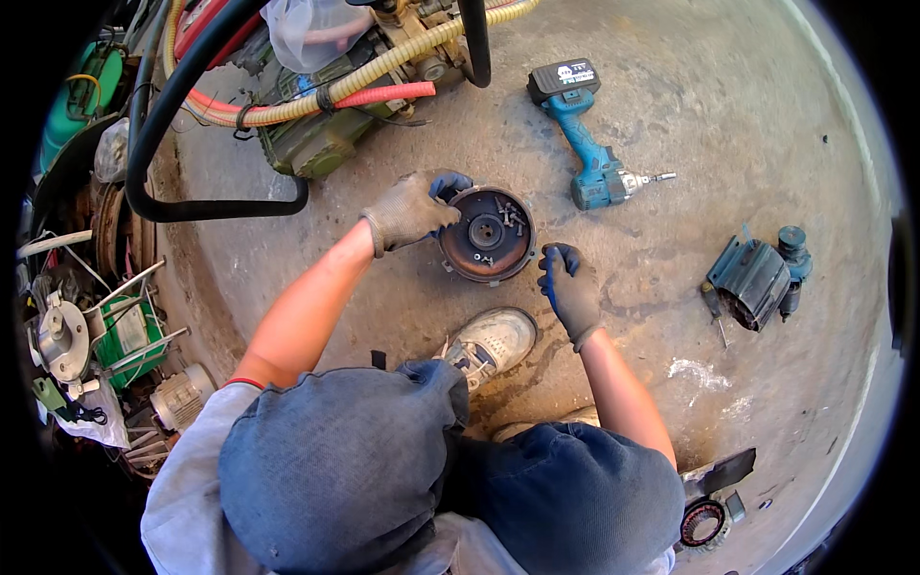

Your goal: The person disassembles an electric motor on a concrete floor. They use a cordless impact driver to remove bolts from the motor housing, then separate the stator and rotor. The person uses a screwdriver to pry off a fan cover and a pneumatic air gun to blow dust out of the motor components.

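Note:
A round, rust-brown metal motor cover (464,259) with a raised hub rests on the concrete between my hands. Several loose bolts (511,215) lie inside it at the upper right, and small nuts or screws (485,259) sit below the hub. My left hand (417,209), in a grey and blue work glove, grips the cover's upper left rim. To the right of the cover, apart from it, my right hand (572,292) wears a matching glove with its fingers curled together; whatever they may hold is hidden.
A blue cordless impact driver (586,144) lies beyond my right hand. Farther right are a blue motor housing (752,283) and a screwdriver (714,305). A black tubular frame (144,144) and machinery with hoses stand at upper left. My shoe (494,340) is just below the cover.

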Demonstrator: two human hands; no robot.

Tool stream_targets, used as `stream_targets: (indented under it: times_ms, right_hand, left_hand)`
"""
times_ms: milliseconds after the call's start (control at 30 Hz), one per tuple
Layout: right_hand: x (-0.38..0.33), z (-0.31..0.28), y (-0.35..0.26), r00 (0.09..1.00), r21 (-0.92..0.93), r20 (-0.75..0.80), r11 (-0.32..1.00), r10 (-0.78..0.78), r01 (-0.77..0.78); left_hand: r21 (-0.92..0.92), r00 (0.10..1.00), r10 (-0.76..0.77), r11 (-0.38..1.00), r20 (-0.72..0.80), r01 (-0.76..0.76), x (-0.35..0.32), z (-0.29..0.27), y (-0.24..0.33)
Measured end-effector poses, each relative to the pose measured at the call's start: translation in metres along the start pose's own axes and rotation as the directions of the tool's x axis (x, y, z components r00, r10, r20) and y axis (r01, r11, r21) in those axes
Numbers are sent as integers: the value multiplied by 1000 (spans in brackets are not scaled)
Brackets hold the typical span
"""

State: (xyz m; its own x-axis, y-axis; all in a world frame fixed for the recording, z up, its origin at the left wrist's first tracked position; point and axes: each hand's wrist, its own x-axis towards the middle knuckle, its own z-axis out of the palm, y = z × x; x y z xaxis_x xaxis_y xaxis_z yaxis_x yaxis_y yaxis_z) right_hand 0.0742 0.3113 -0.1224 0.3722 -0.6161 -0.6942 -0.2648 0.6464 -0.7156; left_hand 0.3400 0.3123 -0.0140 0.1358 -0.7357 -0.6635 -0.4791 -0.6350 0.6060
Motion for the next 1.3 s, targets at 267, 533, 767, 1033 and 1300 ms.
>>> stream_targets:
  times_ms: [267, 533, 767, 1033, 1300]
  right_hand:
    - [-13, -2, -8, 981, -341, 120, 934, 155, -106]
    - [-15, 7, -31, 991, -417, 86, 907, 101, -56]
    - [-9, 19, -42, 959, -297, 113, 930, 258, -216]
    - [0, 21, -48, 945, -438, 82, 863, 316, -251]
    - [12, 18, -34, 970, -715, 72, 690, 232, -112]
  left_hand:
    - [-70, 997, 24, 997, 73, -19, 15, 14, -8]
    - [425, 940, 285, 886, -188, -184, 6, 40, -8]
    - [528, 909, 278, 846, -311, -78, 9, 43, -25]
    - [486, 944, 188, 873, -272, -35, 16, 44, -38]
    - [429, 970, 136, 902, -204, -36, 17, 44, -31]
